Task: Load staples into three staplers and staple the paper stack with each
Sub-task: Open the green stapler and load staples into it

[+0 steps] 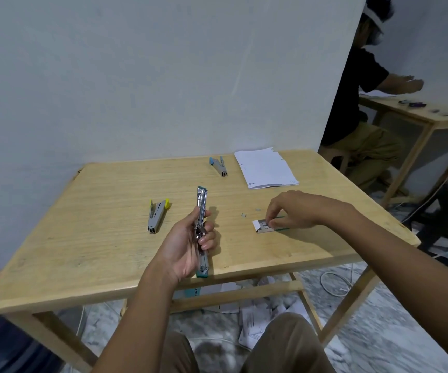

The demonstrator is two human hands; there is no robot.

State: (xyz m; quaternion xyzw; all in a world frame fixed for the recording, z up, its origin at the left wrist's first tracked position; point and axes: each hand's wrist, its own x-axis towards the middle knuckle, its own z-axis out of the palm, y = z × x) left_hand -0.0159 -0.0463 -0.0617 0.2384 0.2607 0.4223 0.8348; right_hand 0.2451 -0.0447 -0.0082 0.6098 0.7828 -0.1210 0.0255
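While left hand (188, 247) grips it, metal stapler (202, 200) gleams.

Bare tabletop (104, 200) left of yellow stapler (157, 217)

Green-trimmed stapler (202, 208), yellow-tipped stapler (157, 216), blue-tipped stapler (219, 166), white paper stack (265, 168)

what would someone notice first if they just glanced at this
The left hand over the front of the wooden table, gripping a long green stapler swung open, draws the eye first. Next comes the right hand beside it, pinching at a small open staple box on the tabletop. Behind lie a yellow stapler at left, and a blue stapler and a paper stack near the far edge.
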